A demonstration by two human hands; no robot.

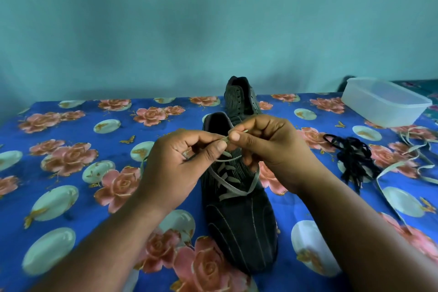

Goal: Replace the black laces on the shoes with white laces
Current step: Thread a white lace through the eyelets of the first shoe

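Your forearms reach in from the bottom edge, either side of the near black shoe, which lies toe toward you on the blue floral cloth. Your left hand and right hand meet above its tongue, each pinching the white lace between thumb and forefinger, other fingers curled. The second shoe stands behind. Right of you lie the black laces, another white lace and a clear plastic tub.
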